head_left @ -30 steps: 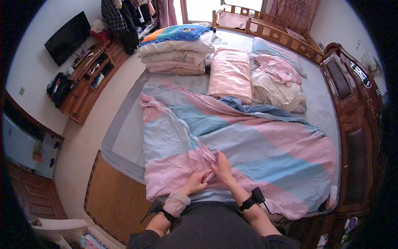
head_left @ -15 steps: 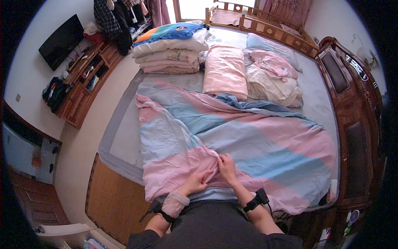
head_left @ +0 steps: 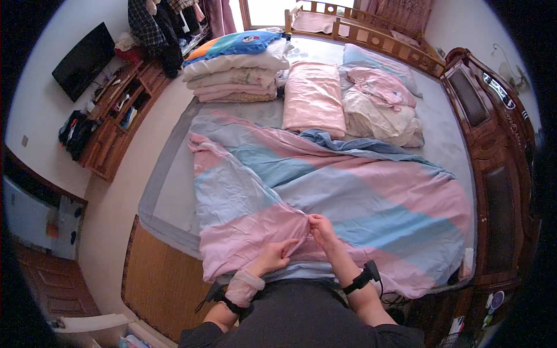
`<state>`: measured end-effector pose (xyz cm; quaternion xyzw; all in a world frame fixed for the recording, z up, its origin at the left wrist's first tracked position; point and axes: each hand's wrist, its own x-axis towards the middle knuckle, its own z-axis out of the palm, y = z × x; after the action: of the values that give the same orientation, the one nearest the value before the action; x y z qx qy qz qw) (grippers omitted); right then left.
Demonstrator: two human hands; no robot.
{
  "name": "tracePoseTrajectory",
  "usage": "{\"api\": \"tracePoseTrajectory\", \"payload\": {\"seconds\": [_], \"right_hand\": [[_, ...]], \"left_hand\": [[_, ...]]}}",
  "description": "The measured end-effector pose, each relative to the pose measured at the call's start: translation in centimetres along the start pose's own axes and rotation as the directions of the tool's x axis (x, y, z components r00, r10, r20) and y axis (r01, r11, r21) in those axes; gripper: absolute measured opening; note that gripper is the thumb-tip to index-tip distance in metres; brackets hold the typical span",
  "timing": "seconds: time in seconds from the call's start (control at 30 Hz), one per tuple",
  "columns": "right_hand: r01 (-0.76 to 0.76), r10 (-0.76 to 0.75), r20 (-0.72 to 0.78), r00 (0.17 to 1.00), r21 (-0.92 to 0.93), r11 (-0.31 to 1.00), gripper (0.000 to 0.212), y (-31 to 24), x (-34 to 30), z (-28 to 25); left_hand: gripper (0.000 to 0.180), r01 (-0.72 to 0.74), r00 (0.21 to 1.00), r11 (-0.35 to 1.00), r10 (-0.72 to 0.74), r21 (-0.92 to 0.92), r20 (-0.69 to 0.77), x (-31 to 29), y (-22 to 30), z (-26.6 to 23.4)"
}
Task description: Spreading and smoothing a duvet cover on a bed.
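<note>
A pink and blue striped duvet cover (head_left: pixel 348 191) lies spread and wrinkled across the bed (head_left: pixel 168 197). My right hand (head_left: pixel 321 227) pinches a fold of the cover near its front edge, lifting the cloth slightly. My left hand (head_left: pixel 278 253) grips the pink cloth just to the left and lower, fingers curled into it. Both wrists carry dark bands, and the left forearm has a pale sleeve cuff. The two hands are close together, a palm's width apart.
Folded quilts (head_left: pixel 238 69) are stacked at the bed's far left, with a pink folded blanket (head_left: pixel 313 95) and pillows (head_left: pixel 380 104) beside them. A carved wooden headboard (head_left: pixel 493 145) runs along the right. A wooden shelf unit (head_left: pixel 116 110) and black screen (head_left: pixel 84 58) line the left wall.
My right hand has lifted a pinch of the cover higher and my left hand has closed on the cloth nearby. The camera view has shifted slightly closer to the bed.
</note>
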<state>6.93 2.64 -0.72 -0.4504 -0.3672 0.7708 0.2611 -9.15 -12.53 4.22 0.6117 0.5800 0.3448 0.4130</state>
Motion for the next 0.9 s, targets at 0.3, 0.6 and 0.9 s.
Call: {"api": "tracePoseTrajectory", "payload": {"seconds": [0.3, 0.6, 0.9], "right_hand": [[0.21, -0.265, -0.152, 0.952, -0.303, 0.929, 0.014, 3.2, 1.0, 0.8], [0.208, -0.267, -0.065, 0.961, -0.462, 0.862, 0.039, 0.4, 0.5, 2.9], [0.506, -0.708, 0.082, 0.702, -0.757, 0.413, 0.029, -1.0, -0.9, 3.5]], "left_hand": [[0.069, 0.037, 0.997, 0.999, -0.039, 0.031, 0.062, -1.0, 0.3, -0.1], [0.068, 0.043, 0.998, 0.999, -0.044, 0.017, 0.036, -1.5, 0.5, 0.0], [0.069, 0.076, 0.996, 0.997, -0.075, -0.019, 0.057, -1.7, 1.3, -0.2]]}}
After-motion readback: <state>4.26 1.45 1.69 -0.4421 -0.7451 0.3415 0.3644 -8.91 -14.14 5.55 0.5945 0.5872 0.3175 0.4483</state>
